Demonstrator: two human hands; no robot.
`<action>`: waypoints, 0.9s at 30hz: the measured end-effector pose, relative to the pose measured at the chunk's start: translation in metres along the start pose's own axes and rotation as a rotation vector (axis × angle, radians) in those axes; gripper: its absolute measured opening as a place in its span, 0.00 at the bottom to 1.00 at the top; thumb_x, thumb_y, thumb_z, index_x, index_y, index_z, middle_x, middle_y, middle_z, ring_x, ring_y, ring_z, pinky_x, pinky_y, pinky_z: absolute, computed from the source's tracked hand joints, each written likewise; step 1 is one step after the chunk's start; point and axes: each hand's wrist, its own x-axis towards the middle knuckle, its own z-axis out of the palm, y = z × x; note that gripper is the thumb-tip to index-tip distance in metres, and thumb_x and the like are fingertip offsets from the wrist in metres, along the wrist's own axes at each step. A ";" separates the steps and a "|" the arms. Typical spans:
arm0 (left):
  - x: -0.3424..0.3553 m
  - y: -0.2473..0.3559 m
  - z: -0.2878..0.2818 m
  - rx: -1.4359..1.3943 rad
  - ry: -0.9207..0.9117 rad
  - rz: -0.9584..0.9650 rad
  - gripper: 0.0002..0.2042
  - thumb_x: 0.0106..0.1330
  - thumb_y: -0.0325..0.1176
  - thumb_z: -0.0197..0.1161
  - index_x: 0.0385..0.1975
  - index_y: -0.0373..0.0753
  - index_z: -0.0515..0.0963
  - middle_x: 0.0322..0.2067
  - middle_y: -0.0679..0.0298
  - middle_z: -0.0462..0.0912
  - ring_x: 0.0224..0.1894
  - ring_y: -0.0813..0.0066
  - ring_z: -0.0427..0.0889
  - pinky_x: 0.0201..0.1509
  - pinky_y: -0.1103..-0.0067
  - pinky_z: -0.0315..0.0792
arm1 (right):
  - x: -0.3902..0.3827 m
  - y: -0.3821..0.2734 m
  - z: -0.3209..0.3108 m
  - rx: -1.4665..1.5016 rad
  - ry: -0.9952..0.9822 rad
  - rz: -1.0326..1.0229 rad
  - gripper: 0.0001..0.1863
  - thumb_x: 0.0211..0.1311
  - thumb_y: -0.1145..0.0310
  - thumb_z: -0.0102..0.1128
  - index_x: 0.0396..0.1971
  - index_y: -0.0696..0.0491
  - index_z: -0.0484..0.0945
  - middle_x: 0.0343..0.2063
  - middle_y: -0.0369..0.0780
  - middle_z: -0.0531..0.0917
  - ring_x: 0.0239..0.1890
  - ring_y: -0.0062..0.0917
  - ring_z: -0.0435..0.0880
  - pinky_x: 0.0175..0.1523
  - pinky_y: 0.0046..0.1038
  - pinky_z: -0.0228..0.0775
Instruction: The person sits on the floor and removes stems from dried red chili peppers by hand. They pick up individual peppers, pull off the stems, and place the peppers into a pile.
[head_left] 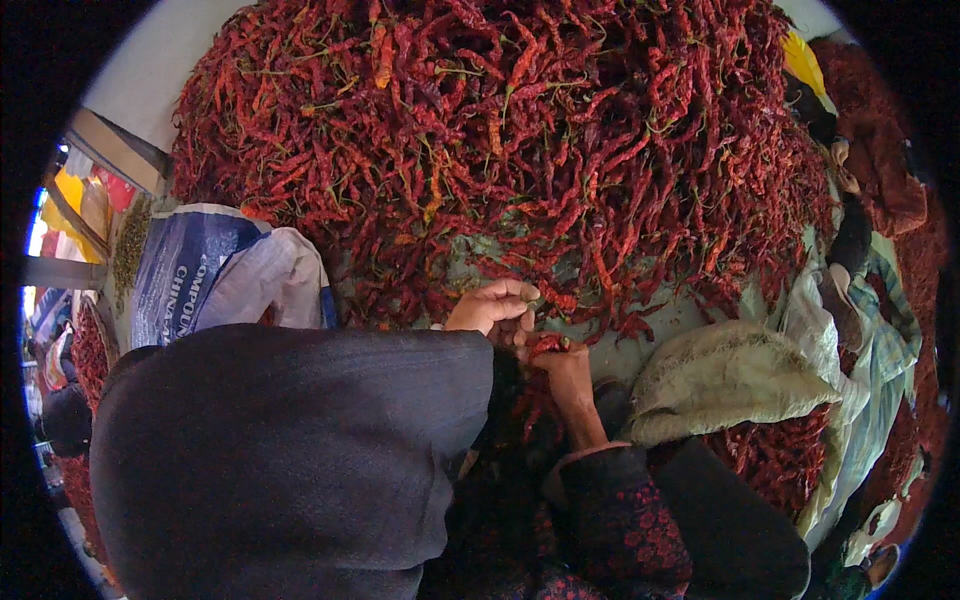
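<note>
A large heap of dried red chillies (500, 130), many with pale stems, spreads in front of me. At its near edge, both my hands work close together. My left hand (493, 306) is closed in a pinch, thumb against fingers; whatever lies between the tips is too small to make out. Just right of it and nearer to me, my right hand (570, 380) curls around dried chillies (545, 347), red parts of which show at the fingers. More chillies (537, 410) lie in shadow below the hands.
A blue and white woven sack (200, 275) stands at the left of the heap. On the right, a greenish sack (730, 380) lies folded open over more red chillies (780, 455). Dark cloth (290, 450) covers much of the lower left. Other people sit at the right edge.
</note>
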 end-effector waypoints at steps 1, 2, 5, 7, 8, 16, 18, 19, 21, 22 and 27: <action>0.000 0.000 -0.001 -0.014 -0.014 0.004 0.10 0.57 0.28 0.50 0.39 0.36 0.70 0.23 0.63 0.74 0.22 0.76 0.72 0.26 0.82 0.66 | 0.001 0.001 -0.001 -0.037 0.001 -0.001 0.04 0.40 0.80 0.54 0.22 0.60 0.75 0.19 0.37 0.78 0.21 0.20 0.75 0.27 0.20 0.65; 0.001 0.002 0.002 -0.034 -0.035 0.063 0.10 0.57 0.28 0.50 0.39 0.36 0.70 0.23 0.63 0.74 0.23 0.75 0.72 0.28 0.82 0.66 | 0.001 0.003 -0.004 0.014 0.025 0.002 0.04 0.40 0.80 0.55 0.21 0.60 0.75 0.18 0.37 0.77 0.20 0.20 0.74 0.27 0.20 0.64; -0.002 0.008 0.006 -0.030 -0.078 0.236 0.11 0.58 0.28 0.49 0.40 0.35 0.69 0.23 0.63 0.74 0.26 0.73 0.72 0.34 0.80 0.66 | 0.002 0.005 0.001 0.161 0.040 0.034 0.04 0.39 0.79 0.58 0.20 0.59 0.75 0.16 0.36 0.76 0.19 0.19 0.73 0.26 0.20 0.63; -0.005 0.009 0.012 -0.055 -0.050 0.233 0.11 0.58 0.27 0.49 0.41 0.35 0.69 0.23 0.63 0.73 0.27 0.72 0.72 0.35 0.79 0.65 | -0.002 -0.002 0.004 0.222 0.045 0.085 0.04 0.39 0.79 0.59 0.19 0.59 0.74 0.16 0.36 0.76 0.18 0.19 0.72 0.25 0.20 0.63; -0.007 0.010 0.014 -0.066 -0.035 0.233 0.11 0.58 0.27 0.49 0.41 0.35 0.68 0.23 0.63 0.73 0.27 0.71 0.72 0.36 0.78 0.65 | -0.002 -0.002 0.006 0.211 0.039 0.077 0.04 0.40 0.79 0.59 0.20 0.59 0.74 0.15 0.36 0.75 0.16 0.20 0.71 0.23 0.21 0.62; -0.003 0.003 0.007 -0.401 -0.254 0.156 0.12 0.58 0.22 0.45 0.42 0.33 0.66 0.18 0.62 0.70 0.21 0.74 0.68 0.25 0.79 0.63 | -0.002 0.003 0.008 0.267 0.033 0.014 0.03 0.45 0.78 0.55 0.23 0.58 0.72 0.16 0.35 0.73 0.15 0.20 0.69 0.20 0.21 0.59; -0.003 0.003 0.007 -0.359 -0.240 0.114 0.09 0.57 0.23 0.46 0.38 0.34 0.68 0.16 0.65 0.67 0.17 0.78 0.63 0.21 0.81 0.57 | -0.001 0.006 0.004 0.183 0.015 0.124 0.03 0.46 0.76 0.54 0.22 0.58 0.71 0.15 0.34 0.71 0.15 0.19 0.68 0.20 0.21 0.59; -0.003 0.002 0.007 -0.306 -0.214 0.106 0.08 0.56 0.24 0.48 0.35 0.35 0.70 0.13 0.66 0.65 0.15 0.80 0.60 0.19 0.83 0.54 | -0.001 0.008 0.002 0.141 0.006 0.178 0.03 0.46 0.76 0.54 0.22 0.57 0.71 0.15 0.34 0.70 0.15 0.19 0.68 0.21 0.21 0.58; -0.004 0.004 0.008 -0.229 -0.202 0.085 0.06 0.55 0.25 0.49 0.32 0.36 0.71 0.11 0.68 0.63 0.13 0.83 0.58 0.17 0.84 0.50 | 0.001 0.017 0.004 0.249 -0.058 0.192 0.03 0.47 0.74 0.52 0.22 0.57 0.70 0.14 0.33 0.68 0.15 0.19 0.66 0.21 0.21 0.57; -0.005 0.004 0.006 -0.208 -0.216 0.069 0.06 0.54 0.25 0.50 0.31 0.36 0.71 0.11 0.68 0.62 0.13 0.83 0.57 0.16 0.84 0.50 | 0.001 0.019 0.006 0.302 -0.092 0.198 0.03 0.48 0.73 0.51 0.22 0.56 0.70 0.14 0.32 0.67 0.15 0.19 0.65 0.21 0.21 0.56; -0.012 0.006 0.007 -0.071 -0.222 0.041 0.06 0.50 0.25 0.54 0.28 0.37 0.70 0.13 0.68 0.63 0.13 0.83 0.58 0.15 0.83 0.50 | -0.009 0.016 0.012 0.516 -0.165 0.357 0.05 0.48 0.72 0.47 0.22 0.57 0.70 0.14 0.32 0.66 0.15 0.18 0.63 0.20 0.20 0.55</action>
